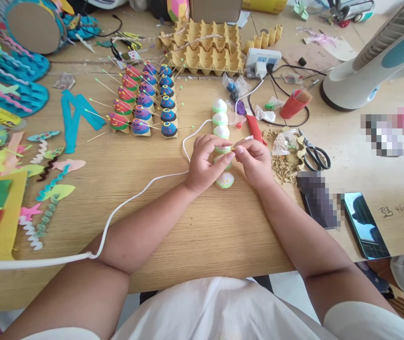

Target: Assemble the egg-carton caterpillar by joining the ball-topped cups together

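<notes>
Pinching over the wooden table (173,236), two bare hands, fingertips nearly meeting:

Right hand (257,163): thumb and forefinger closed on a tiny yellow-orange piece (233,149) of unclear material; remaining fingers curled.

Left hand (205,163): thumb and fingers extended to the same piece, at its other side; whether they grip it or only touch it, cannot tell.

Tiny piece: located between both sets of fingertips, above the row below.

One row of white-topped, green-rimmed cardboard egg-cup domes (225,180), running away from the body beneath the fingertips, partly hidden by them; the nearest dome bears small yellow marks.

One thin white cable (145,187), from the left edge past the left wrist toward the row.

Three rows of painted cardboard egg-cup domes (141,113), left of the white row: red, purple and blue, with thin green-tipped sticks.

Stacked tan egg trays (205,47), at the rear; beside them, a white power strip (263,57) with plugs inserted.

Right of the hands: a red cylindrical cup (295,105) holding thin sticks, tilted; pale wood-like shavings (282,169); black-handled scissors (317,157); a dark glossy phone (365,225).
</notes>
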Motion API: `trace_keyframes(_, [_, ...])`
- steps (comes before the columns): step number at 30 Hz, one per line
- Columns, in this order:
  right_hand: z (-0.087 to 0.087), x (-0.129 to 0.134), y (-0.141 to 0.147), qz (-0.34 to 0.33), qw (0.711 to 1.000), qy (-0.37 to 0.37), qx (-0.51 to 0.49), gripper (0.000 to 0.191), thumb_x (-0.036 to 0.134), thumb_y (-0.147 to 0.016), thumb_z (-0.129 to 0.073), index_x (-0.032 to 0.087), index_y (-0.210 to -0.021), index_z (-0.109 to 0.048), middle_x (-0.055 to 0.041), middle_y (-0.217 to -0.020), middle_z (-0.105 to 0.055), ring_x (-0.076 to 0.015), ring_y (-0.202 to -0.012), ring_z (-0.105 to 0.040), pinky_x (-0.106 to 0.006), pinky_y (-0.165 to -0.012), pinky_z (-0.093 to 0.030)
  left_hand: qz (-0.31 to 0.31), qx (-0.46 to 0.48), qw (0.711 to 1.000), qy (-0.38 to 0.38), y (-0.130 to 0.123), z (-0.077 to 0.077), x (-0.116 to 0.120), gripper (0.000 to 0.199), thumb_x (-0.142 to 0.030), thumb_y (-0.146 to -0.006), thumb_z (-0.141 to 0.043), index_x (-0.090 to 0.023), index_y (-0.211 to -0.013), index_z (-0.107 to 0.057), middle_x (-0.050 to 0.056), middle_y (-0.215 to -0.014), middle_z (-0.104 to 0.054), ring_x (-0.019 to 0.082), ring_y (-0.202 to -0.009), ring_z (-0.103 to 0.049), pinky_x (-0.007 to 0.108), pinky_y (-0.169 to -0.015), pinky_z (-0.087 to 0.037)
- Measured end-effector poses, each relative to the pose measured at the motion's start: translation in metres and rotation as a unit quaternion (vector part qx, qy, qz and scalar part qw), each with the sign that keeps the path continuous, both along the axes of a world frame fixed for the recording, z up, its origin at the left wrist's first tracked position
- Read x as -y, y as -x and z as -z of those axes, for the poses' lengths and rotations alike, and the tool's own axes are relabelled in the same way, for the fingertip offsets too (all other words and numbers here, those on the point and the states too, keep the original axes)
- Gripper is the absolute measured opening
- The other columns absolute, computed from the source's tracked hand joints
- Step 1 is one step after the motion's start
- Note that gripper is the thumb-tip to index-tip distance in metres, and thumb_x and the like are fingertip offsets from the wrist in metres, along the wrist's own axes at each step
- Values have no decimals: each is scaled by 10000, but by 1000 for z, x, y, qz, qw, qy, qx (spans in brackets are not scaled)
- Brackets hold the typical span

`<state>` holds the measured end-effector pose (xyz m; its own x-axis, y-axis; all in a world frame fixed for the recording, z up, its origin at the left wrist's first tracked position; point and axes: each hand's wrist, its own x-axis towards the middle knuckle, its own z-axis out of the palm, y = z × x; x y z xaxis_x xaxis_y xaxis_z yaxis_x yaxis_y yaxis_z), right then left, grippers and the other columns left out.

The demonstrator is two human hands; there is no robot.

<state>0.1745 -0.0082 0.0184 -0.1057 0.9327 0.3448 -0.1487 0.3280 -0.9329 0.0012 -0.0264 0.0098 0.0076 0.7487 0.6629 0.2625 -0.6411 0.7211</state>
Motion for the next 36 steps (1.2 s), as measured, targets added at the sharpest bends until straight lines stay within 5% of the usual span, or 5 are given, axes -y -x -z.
trace_keyframes(9, [-1, 2, -1, -37, 998, -1, 41, 556, 756, -930, -781, 235, -741, -735, 9, -722, -692, -112, -640, -541, -302, -661, -486, -5, 12, 1000, -6, 0, 3, -5, 240, -531, -1071, -749, -306, -1022, -821, 2, -1010, -804, 193, -1061, -739, 396, -1042, -544])
trace_keyframes(18, [3, 2, -1, -51, 998, 8, 21, 490, 639, -848, -933, 319, -1188, -784, 13, -937, -781, -156, -868, -729, -313, -804, -648, -22, 38, 999, 31, 0, 4, -6, 367, -630, -1066, -707, -293, -963, -808, 18, -987, -810, 208, -1023, -742, 411, -996, -544])
trace_keyframes(23, [3, 3, 2, -44, 999, 13, 15, 401, 592, -814, -974, 294, -1060, -864, -8, -1063, -871, -168, -977, -800, -345, -935, -692, -18, 37, 998, 52, -1, 5, -7, 475, -716, -1053, -665, -279, -910, -784, 32, -975, -794, 223, -1039, -737, 432, -1021, -547])
trace_keyframes(29, [-1, 4, 3, -13, 999, 38, 0, 368, 621, -796, -973, 288, -924, -883, 5, -865, -844, -140, -785, -750, -308, -773, -644, -7, 54, 996, 78, -1, 2, -2, 510, -729, -1068, -625, -282, -901, -802, 44, -1000, -788, 232, -1077, -735, 445, -1065, -552])
trace_keyframes(36, [-7, 3, 3, 11, 999, 51, 7, 511, 734, -815, -905, 245, -843, -758, 28, -717, -731, -95, -613, -533, -275, -629, -479, -32, 58, 994, 86, -1, -5, 1, 559, -746, -1102, -532, -288, -951, -813, 39, -984, -818, 227, -1073, -747, 427, -1061, -553])
